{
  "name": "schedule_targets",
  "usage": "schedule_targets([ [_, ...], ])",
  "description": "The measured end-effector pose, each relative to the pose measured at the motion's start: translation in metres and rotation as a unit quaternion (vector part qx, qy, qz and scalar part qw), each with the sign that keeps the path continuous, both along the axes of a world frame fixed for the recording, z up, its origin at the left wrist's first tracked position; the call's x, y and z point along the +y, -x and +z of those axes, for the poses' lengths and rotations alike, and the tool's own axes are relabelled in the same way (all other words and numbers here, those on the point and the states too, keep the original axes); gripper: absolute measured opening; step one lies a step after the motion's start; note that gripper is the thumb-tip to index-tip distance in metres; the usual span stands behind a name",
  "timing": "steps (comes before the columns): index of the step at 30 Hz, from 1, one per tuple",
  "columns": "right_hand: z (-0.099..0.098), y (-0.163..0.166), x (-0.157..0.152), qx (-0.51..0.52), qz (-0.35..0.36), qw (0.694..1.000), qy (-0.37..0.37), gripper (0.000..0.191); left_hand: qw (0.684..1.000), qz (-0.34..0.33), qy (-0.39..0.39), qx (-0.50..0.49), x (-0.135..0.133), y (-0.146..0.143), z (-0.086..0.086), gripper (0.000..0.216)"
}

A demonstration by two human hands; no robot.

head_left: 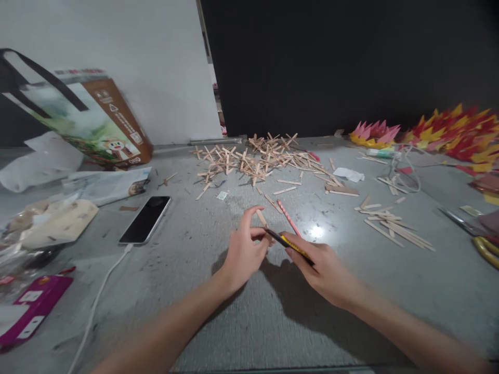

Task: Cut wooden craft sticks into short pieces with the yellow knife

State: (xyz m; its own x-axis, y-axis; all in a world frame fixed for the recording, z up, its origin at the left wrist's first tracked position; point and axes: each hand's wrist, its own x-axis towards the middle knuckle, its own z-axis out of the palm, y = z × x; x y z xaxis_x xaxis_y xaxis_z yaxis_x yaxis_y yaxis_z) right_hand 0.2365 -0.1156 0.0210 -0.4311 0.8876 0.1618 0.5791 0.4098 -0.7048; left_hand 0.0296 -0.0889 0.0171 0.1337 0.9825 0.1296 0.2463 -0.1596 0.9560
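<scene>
Near the middle of the table, my left hand (249,246) pinches a short wooden craft stick (261,218) between its fingers. My right hand (322,267) is closed around a black and yellow utility knife (290,244). The knife's front end points left and meets the stick's lower end by my left fingertips; the blade itself is too small to make out. Just beyond the knife, a red and white striped stick (287,217) lies on the table. Farther back spreads a pile of small crosses made of wooden sticks (249,161).
Loose wooden sticks (393,226) and scissors (483,241) lie on the right. Yellow, red and pink pointed paper pieces (456,135) stand at the back right. On the left are a cabled phone (146,221), a printed bag (89,122) and a purple packet (37,306).
</scene>
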Motion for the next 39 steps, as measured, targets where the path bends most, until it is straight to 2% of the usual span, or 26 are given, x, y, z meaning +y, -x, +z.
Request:
schedule_targets([
  [7,0.0033,0.0009,0.0022,0.053,-0.04,0.997,-0.025,0.031,0.997,-0.003,0.029,-0.071,-0.0026,-0.003,0.006,0.054],
  [20,-0.0003,-0.0009,0.0047,0.054,-0.014,0.998,-0.003,0.033,0.996,-0.003,0.031,-0.08,-0.0038,-0.0027,0.0082,0.055],
  [39,-0.0011,-0.0026,0.0064,0.038,-0.007,0.999,-0.016,0.033,0.997,-0.007,0.015,-0.07,-0.0037,-0.0014,0.009,0.054],
])
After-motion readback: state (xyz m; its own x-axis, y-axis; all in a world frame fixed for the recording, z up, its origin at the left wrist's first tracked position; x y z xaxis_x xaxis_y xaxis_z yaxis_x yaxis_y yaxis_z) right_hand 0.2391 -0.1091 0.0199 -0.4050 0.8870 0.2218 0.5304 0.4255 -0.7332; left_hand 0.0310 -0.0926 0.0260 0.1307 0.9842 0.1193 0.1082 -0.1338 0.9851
